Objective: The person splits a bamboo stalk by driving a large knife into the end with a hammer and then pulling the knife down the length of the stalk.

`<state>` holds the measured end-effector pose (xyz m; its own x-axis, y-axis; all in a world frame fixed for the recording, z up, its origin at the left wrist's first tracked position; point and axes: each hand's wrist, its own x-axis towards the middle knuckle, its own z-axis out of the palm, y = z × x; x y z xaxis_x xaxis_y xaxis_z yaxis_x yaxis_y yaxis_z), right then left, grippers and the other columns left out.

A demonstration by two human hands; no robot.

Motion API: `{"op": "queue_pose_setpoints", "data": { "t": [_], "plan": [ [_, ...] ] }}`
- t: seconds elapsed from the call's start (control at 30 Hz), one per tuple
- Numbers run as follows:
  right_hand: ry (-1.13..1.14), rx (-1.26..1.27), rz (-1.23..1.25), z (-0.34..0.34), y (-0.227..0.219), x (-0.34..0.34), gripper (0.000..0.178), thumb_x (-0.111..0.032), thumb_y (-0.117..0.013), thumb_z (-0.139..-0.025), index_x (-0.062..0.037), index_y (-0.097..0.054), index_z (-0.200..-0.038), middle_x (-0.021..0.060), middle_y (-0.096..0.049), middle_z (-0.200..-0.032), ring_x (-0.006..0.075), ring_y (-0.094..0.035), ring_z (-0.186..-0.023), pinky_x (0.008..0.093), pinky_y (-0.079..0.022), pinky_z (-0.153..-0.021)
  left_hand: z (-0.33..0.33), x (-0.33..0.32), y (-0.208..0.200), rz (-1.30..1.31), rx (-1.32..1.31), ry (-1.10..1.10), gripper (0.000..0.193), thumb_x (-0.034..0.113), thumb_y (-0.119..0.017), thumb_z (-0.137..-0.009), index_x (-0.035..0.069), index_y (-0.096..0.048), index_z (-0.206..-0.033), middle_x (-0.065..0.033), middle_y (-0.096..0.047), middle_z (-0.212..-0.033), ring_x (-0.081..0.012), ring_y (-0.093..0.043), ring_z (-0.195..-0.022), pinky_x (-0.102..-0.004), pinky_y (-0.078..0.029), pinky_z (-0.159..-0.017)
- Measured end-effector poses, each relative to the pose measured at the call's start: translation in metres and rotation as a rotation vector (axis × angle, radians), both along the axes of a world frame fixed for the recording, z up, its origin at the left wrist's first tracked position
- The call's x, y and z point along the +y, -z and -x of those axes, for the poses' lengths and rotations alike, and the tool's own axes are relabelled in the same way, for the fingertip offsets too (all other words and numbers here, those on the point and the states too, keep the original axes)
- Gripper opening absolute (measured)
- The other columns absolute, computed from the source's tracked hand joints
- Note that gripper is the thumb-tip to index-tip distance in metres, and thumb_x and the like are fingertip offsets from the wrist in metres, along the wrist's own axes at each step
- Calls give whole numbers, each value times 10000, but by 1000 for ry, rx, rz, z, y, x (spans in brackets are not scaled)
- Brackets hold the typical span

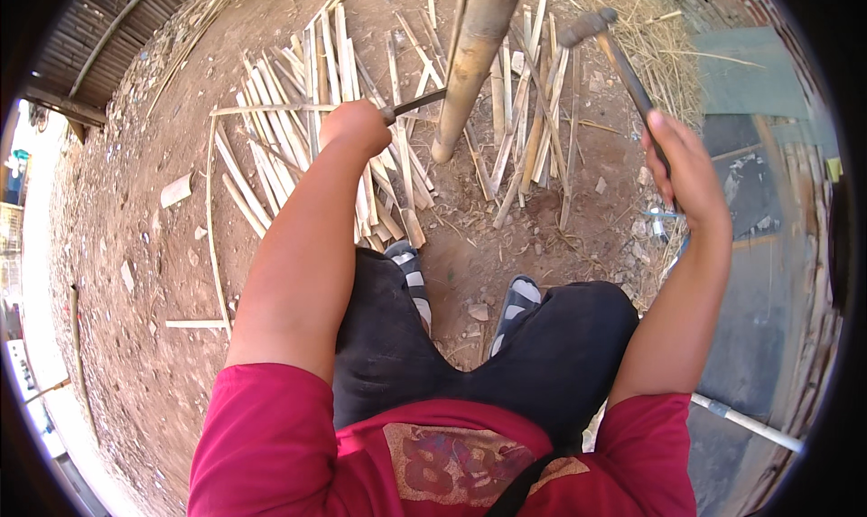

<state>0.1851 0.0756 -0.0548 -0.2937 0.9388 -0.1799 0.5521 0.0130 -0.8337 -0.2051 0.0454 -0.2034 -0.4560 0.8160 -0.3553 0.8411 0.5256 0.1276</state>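
Note:
My left hand (355,129) is closed around the handle of a knife (418,102) with a narrow dark blade. The blade's far end meets the side of a thick bamboo pole (474,56), which comes in from the top edge, tilted; whether it cuts in, I cannot tell. On the right, my right hand (684,160) grips a hammer (623,70) by its dark handle. The hammer's head is raised, to the right of the pole and apart from it.
Split bamboo strips (280,129) lie in heaps on the dirt ground (153,246), left of the pole and behind it. Dry straw (655,43) is piled at the far right. Grey sheets (750,336) line the right side, with a white pipe (750,422). My sandalled feet (515,309) are below the pole.

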Motion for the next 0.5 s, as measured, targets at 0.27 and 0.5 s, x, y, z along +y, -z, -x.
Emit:
{"op": "queue_pose_setpoints", "data": {
  "t": [0.27, 0.5],
  "plan": [
    [104, -133, -96, 109, 117, 63, 493, -479, -366, -1120, -87, -589, -922, -1, -534, -725, 139, -506, -599, 348, -485, -599, 9, 6, 6, 10, 39, -25, 323, 253, -650, -878, 41, -758, -1097, -183, -759, -1064, -323, -739, -996, -436, -585, -874],
    [-11, -289, 166, 84, 202, 77, 599, -509, -308, -1115, -38, -597, -884, 82, -600, -777, 276, -603, -736, 483, -511, -762, 11, 2, 10, 28, 68, -11, 346, 245, -650, -857, 22, -751, -1100, -207, -757, -1045, -337, -740, -987, -436, -589, -883]
  ]
}}
